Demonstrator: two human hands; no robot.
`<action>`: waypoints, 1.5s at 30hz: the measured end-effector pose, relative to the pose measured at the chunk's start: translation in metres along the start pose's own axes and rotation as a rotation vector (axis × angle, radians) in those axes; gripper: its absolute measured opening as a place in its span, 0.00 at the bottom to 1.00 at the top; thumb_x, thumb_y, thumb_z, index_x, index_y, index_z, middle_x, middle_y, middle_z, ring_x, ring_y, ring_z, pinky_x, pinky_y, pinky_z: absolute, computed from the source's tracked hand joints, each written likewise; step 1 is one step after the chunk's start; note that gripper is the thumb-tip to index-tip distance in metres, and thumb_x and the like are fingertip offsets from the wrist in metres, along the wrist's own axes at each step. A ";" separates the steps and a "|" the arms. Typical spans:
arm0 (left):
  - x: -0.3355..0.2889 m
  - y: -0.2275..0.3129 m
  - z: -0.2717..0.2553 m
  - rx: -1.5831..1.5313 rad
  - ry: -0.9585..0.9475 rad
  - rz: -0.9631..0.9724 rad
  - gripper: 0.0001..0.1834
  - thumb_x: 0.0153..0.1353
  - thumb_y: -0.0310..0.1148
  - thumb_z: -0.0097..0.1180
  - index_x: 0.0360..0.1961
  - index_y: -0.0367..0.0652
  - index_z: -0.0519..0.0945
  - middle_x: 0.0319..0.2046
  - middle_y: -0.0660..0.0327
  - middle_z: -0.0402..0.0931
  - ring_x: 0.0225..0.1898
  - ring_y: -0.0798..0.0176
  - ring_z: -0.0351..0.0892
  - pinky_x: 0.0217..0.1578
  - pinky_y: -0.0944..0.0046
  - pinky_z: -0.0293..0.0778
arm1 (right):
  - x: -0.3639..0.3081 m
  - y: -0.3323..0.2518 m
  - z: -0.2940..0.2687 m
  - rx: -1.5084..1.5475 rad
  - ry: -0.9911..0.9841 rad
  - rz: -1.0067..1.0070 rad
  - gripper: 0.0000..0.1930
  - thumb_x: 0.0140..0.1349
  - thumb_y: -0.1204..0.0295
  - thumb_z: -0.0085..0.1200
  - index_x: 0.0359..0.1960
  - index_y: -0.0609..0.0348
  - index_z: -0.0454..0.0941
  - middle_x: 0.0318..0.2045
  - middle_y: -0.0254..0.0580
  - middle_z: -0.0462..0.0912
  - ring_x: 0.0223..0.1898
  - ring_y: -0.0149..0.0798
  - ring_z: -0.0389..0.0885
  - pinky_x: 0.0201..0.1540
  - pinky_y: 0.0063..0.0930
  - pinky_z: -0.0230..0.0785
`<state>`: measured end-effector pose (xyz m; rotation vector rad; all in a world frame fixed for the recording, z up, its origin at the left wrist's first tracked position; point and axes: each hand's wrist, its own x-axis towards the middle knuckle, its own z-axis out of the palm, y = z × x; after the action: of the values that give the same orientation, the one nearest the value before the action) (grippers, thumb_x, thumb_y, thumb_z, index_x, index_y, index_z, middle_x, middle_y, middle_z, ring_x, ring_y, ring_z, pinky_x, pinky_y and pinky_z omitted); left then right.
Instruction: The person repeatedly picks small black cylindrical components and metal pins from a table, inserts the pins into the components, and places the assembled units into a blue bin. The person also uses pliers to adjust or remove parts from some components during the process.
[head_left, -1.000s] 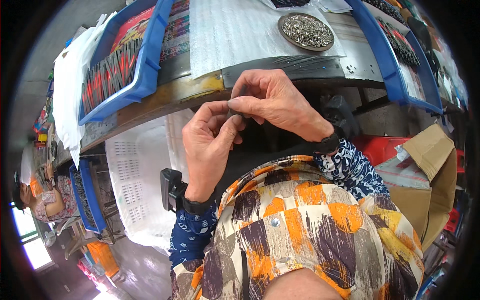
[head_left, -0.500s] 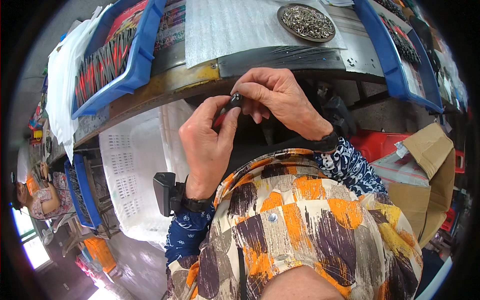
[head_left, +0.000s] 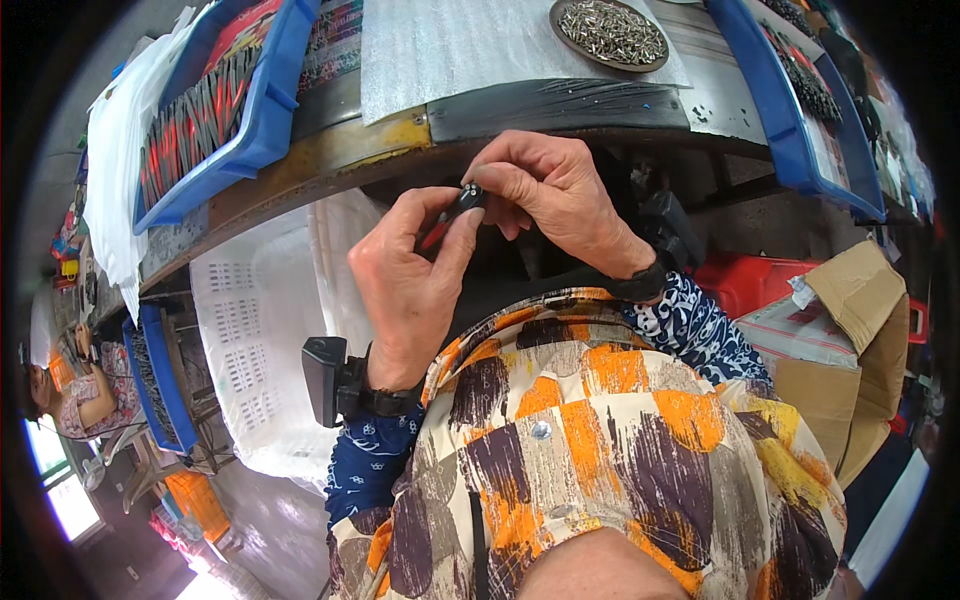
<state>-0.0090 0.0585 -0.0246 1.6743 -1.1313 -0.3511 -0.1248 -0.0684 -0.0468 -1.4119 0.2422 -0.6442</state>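
My left hand (head_left: 405,285) is closed on a short black and red handle (head_left: 470,198), pinched between thumb and fingers. Small shiny spots show on the handle's black end, which points up. Right at that end, my right hand (head_left: 565,200) has its thumb and index finger pressed together; whatever lies between them is too small or hidden to make out. Both hands are in front of the workbench edge, above my lap. On the bench beyond them, a round brown dish (head_left: 580,50) holds a heap of small metal pieces on a white foam sheet (head_left: 450,60).
A blue bin (head_left: 272,115) of black and red handles stands on the left of the bench, another blue bin (head_left: 795,150) on the right. Below are a white-lined basket (head_left: 235,350), a cardboard box (head_left: 880,350) and a red plastic item (head_left: 740,280). Another person (head_left: 95,400) sits far left.
The view has shifted slightly. My left hand sits a little further left in it, and the handle's black end with its shiny spots shows more plainly. Both hands keep the same grip.
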 end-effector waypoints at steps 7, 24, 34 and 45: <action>0.001 0.000 0.005 0.128 0.092 0.117 0.08 0.54 0.24 0.64 0.36 0.35 0.81 0.24 0.64 0.80 0.27 0.77 0.74 0.29 0.74 0.72 | -0.003 -0.007 0.002 -0.002 0.043 0.074 0.11 0.67 0.68 0.53 0.38 0.66 0.79 0.22 0.34 0.79 0.20 0.22 0.75 0.21 0.12 0.68; -0.002 -0.007 0.003 0.107 -0.004 0.064 0.10 0.53 0.23 0.65 0.37 0.35 0.81 0.26 0.59 0.80 0.27 0.73 0.76 0.30 0.72 0.73 | -0.007 0.001 0.001 -0.038 0.059 0.114 0.09 0.65 0.69 0.56 0.36 0.63 0.79 0.22 0.30 0.77 0.20 0.19 0.72 0.22 0.11 0.64; -0.008 -0.007 -0.001 0.116 -0.073 0.109 0.09 0.53 0.23 0.65 0.35 0.35 0.79 0.25 0.54 0.79 0.25 0.63 0.80 0.28 0.69 0.74 | -0.006 0.006 -0.011 -0.017 -0.098 0.125 0.09 0.67 0.68 0.53 0.35 0.61 0.80 0.21 0.33 0.79 0.18 0.20 0.73 0.19 0.11 0.67; -0.008 -0.015 -0.001 0.092 -0.052 0.099 0.09 0.51 0.23 0.65 0.35 0.36 0.80 0.25 0.55 0.78 0.24 0.66 0.78 0.28 0.69 0.74 | -0.013 0.014 0.001 -0.043 0.005 0.080 0.10 0.67 0.68 0.53 0.36 0.62 0.80 0.21 0.33 0.78 0.18 0.20 0.73 0.20 0.10 0.66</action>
<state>-0.0049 0.0653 -0.0391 1.6904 -1.2810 -0.2845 -0.1311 -0.0599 -0.0632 -1.4344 0.3161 -0.5793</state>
